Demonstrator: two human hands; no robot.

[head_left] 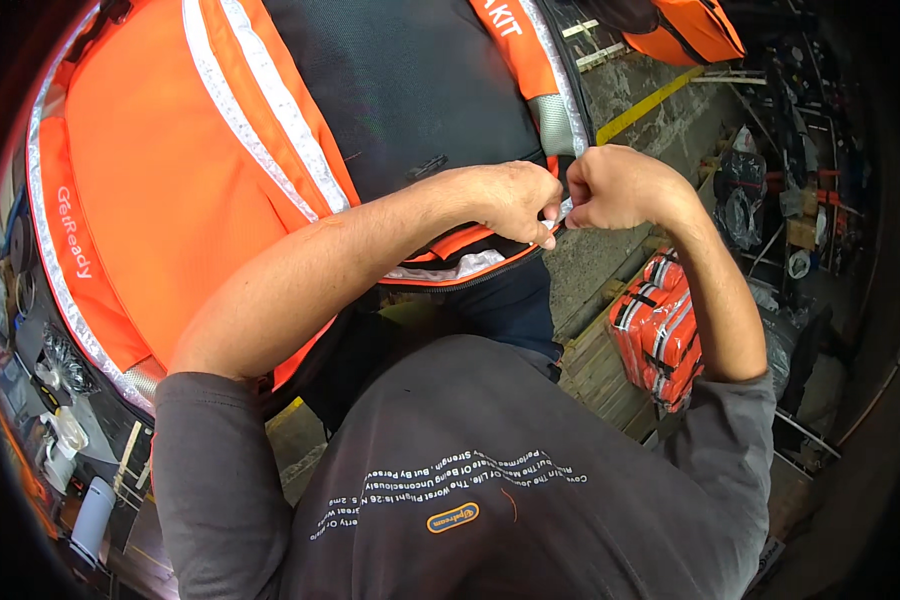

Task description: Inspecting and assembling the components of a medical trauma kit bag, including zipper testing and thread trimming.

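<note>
Hands pinching a strap at the lower edge of an orange bag

Left hand (pixel 515 200) and right hand (pixel 610 185) meet fist to fist on the grey strap (pixel 566 208) — both closed tight, holding it taut against the bag (pixel 170 200), which leans on the person's lap.

The left hand (pixel 515 200) and the right hand (pixel 615 187) met, fingers pinched, at the lower edge of a large orange backpack (pixel 160 180) with grey reflective strips and a black mesh panel (pixel 410 80). The backpack hung in front of the person. A stack of small orange pouches (pixel 662 335) lay on a wooden pallet (pixel 600 375) below the right forearm.
</note>
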